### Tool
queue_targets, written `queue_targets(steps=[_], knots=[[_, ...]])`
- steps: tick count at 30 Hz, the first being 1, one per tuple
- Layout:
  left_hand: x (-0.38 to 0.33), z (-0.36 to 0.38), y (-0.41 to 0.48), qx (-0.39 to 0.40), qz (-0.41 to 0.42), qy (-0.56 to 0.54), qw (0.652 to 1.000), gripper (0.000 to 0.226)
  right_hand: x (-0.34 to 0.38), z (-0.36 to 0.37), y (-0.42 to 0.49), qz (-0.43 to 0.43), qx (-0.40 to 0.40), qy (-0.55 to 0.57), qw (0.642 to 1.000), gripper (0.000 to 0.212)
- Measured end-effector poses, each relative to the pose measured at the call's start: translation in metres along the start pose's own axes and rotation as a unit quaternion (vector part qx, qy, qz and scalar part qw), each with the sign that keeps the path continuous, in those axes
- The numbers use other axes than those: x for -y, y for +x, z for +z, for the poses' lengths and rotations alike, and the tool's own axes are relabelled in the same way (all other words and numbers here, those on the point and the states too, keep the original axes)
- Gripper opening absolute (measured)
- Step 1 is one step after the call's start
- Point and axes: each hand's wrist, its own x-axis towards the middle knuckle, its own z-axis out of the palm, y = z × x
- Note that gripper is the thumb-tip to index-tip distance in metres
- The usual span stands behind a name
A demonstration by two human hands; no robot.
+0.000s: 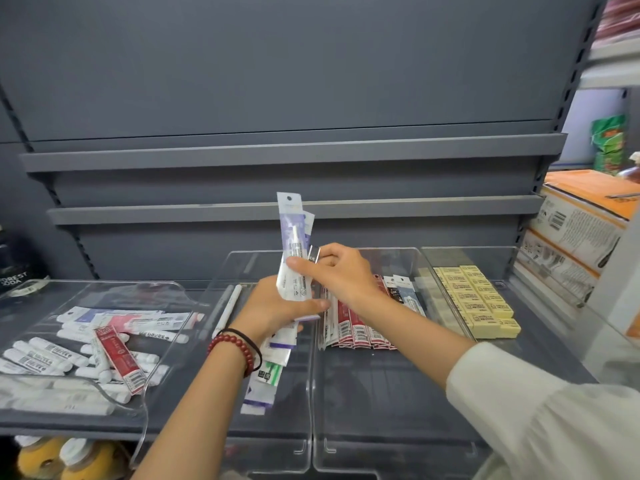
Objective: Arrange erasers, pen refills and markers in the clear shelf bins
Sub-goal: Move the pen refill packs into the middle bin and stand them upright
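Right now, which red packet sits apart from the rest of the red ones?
The red packet lying across the white markers in the leftmost bin; the other red packets sit together in a row in the third bin from the left.

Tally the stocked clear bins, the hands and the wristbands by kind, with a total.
Clear bins: 4 - marker bin, mixed-pack bin, refill bin, eraser bin
Hands: 2 - left hand, right hand, both on purple-white packs
Wristbands: 2 - red bead bracelet, black band
Total: 8
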Motion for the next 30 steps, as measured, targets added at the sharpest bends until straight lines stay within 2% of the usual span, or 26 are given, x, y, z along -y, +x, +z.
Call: queue_targets(steps=[3, 7, 13, 15, 21, 25, 30], knots=[[-0.004, 0.005, -0.002, 0.013, -0.003, -0.008, 1.0, 0.018, -0.005, -0.002, 0.007, -0.004, -0.036, -0.02, 0.999, 0.033], [-0.007, 0.004, -0.003, 0.0, -0.034, -0.028, 0.999, 0.026, -0.015, -0.013, 0.015, 0.003, -0.047, -0.007, 0.999, 0.024], [-0.004, 0.002, 0.002, -0.022, -0.07, -0.082, 0.994, 0.025, -0.026, -0.055, 0.015, 0.001, -0.079, -0.03, 0.996, 0.035], [-0.004, 0.001, 0.003, -0.025, -0.083, -0.083, 0.993, 0.025, -0.035, -0.072, 0.014, 0.003, -0.082, -0.073, 0.994, 0.036], [-0.009, 0.001, 0.004, -0.032, -0.131, -0.145, 0.98, 0.031, -0.061, -0.114, 0.009, -0.008, -0.054, -0.25, 0.967, 0.007], [-0.009, 0.0, 0.006, -0.037, -0.101, -0.213, 0.971, 0.015, -0.065, -0.117, 0.011, -0.015, -0.011, -0.3, 0.954, 0.009], [-0.01, 0.003, 0.006, -0.021, -0.062, -0.24, 0.969, 0.023, -0.071, -0.114, 0.012, -0.01, 0.015, -0.426, 0.905, 0.006]])
